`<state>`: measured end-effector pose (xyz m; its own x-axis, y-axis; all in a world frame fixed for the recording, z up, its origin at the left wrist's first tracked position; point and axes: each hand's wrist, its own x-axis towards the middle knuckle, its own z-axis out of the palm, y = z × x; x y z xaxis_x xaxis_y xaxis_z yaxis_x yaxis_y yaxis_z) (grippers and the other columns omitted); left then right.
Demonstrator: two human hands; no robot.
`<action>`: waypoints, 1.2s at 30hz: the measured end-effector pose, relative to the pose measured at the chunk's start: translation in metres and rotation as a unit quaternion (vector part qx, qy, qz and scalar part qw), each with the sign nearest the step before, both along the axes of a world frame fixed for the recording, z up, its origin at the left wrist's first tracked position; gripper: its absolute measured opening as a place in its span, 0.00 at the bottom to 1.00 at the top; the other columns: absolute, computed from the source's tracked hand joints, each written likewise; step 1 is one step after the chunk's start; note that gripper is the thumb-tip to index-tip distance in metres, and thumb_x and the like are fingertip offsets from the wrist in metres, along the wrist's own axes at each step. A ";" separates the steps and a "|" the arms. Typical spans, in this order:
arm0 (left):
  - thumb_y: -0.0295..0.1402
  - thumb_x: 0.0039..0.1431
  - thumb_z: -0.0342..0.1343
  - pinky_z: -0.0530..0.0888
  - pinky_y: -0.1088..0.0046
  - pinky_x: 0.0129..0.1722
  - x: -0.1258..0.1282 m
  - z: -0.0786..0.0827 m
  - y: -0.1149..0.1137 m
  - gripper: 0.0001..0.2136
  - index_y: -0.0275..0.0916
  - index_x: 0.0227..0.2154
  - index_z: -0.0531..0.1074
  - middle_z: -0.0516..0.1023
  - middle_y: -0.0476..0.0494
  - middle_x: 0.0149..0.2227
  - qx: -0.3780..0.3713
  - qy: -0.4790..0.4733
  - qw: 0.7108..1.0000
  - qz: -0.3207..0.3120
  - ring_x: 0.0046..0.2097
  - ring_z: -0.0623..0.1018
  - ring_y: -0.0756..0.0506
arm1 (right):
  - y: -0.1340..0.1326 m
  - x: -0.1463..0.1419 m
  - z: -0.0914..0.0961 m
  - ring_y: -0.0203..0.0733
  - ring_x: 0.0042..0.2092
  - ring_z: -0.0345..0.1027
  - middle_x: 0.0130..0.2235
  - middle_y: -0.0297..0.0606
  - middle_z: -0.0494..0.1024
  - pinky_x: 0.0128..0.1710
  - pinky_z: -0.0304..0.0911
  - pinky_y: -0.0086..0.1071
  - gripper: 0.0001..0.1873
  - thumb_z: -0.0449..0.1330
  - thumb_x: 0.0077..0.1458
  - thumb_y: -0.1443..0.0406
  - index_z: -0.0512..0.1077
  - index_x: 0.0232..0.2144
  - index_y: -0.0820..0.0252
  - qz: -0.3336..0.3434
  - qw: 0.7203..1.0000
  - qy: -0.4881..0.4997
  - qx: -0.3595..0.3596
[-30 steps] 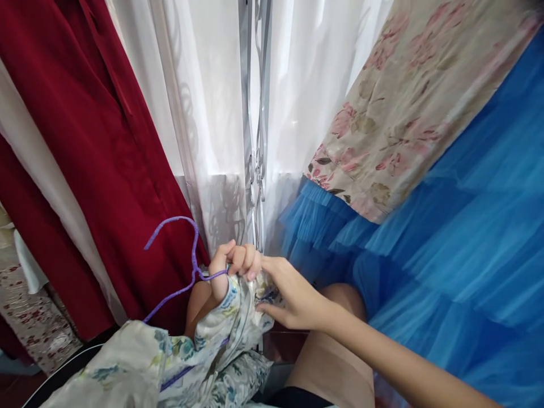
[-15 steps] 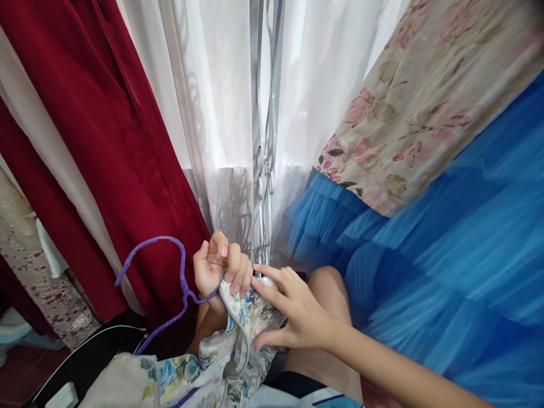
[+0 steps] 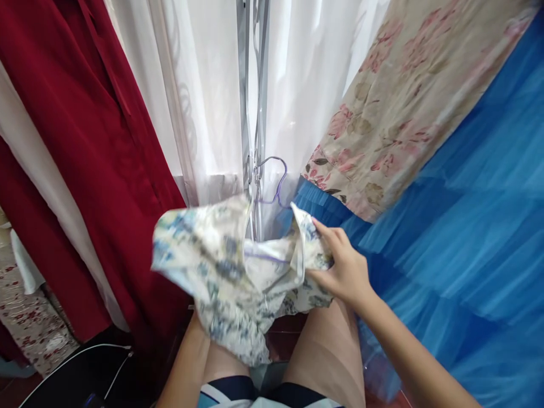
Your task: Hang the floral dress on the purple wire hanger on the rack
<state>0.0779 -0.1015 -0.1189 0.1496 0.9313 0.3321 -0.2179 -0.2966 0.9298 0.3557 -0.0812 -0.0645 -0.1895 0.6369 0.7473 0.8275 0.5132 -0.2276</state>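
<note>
A white blouse (image 3: 225, 283) with a blue and green flower print hangs, slightly blurred, above my lap. It is on a purple hanger (image 3: 280, 181), whose hook rises above the neckline; a bar of the hanger shows inside the neck opening. My right hand (image 3: 344, 266) pinches the blouse at its right shoulder, thumb at the front edge and fingers over the top. The left forearm reaches up beneath the blouse's left side. Cloth covers my left hand, so its fingers are hidden.
Dark red cloth (image 3: 114, 141) hangs at left. White curtains (image 3: 208, 102) and a grey metal grille (image 3: 253, 113) stand ahead. Beige floral fabric (image 3: 374, 130) and blue tulle (image 3: 450, 243) hang at right. A black round container (image 3: 72, 374) sits at lower left.
The blouse has been lifted off my lap and spread out, with the hanger hook swung from the left to upright ahead. My right hand has closed on the shoulder; my left has gone behind the cloth.
</note>
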 end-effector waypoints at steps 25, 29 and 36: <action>0.30 0.45 0.63 0.76 0.63 0.48 0.028 -0.095 -0.017 0.17 0.33 0.41 0.77 0.82 0.38 0.39 -0.225 -0.136 0.925 0.273 0.49 0.80 0.35 | 0.028 -0.013 0.049 0.65 0.65 0.55 0.66 0.51 0.61 0.61 0.55 0.57 0.48 0.63 0.51 0.62 0.48 0.70 0.57 0.082 0.988 -0.133 -0.011; 0.26 0.42 0.57 0.77 0.61 0.44 0.042 -0.111 -0.027 0.19 0.34 0.41 0.77 0.81 0.43 0.31 -0.260 -0.130 0.925 0.245 0.44 0.81 0.35 | -0.013 -0.028 -0.015 0.53 0.63 0.63 0.61 0.46 0.70 0.62 0.58 0.51 0.42 0.56 0.62 0.61 0.38 0.71 0.51 0.261 0.950 0.037 -0.165; 0.21 0.35 0.51 0.73 0.62 0.54 0.046 -0.106 -0.034 0.25 0.37 0.41 0.76 0.81 0.43 0.42 -0.213 -0.072 0.960 0.166 0.49 0.78 0.37 | -0.027 -0.034 -0.085 0.47 0.36 0.75 0.35 0.41 0.80 0.33 0.68 0.36 0.15 0.56 0.64 0.55 0.72 0.46 0.58 0.192 0.905 0.159 -0.344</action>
<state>0.1235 -0.1357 -0.2253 -0.1983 0.9755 -0.0950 -0.3129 0.0288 0.9494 0.3217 -0.1086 -0.1499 -0.3414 0.9047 0.2550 0.4547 0.3964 -0.7976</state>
